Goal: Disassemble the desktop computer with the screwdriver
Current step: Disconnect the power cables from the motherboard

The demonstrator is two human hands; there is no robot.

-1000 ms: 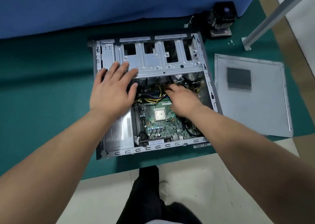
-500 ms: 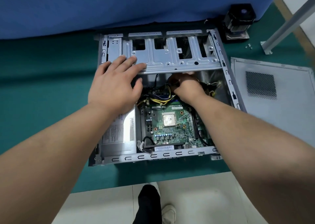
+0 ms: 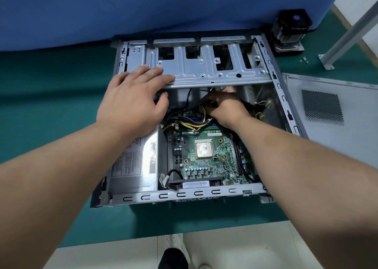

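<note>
Both hands are in the open computer case (image 3: 196, 194), which lies on its side on the green mat (image 3: 51, 109). Left hand (image 3: 133, 103) rests flat, fingers straight, on the drive cage (image 3: 210, 68). Right hand (image 3: 227, 107) curls round the yellow-black cable bundle (image 3: 201, 110) above the motherboard (image 3: 204, 156). Side panel (image 3: 335, 113) lies to the right.

The place looks like a repair workshop or technical training room. An opened computer case (image 3: 194, 113) lies on a green mat (image 3: 51, 97) spread over a pale tiled floor (image 3: 235, 250), its side panel (image 3: 331, 113) laid beside it. A removed cooler (image 3: 290, 31) and loose screws (image 3: 303, 59) sit by a blue cloth screen (image 3: 143, 9) and a metal frame leg (image 3: 345, 33).
</note>
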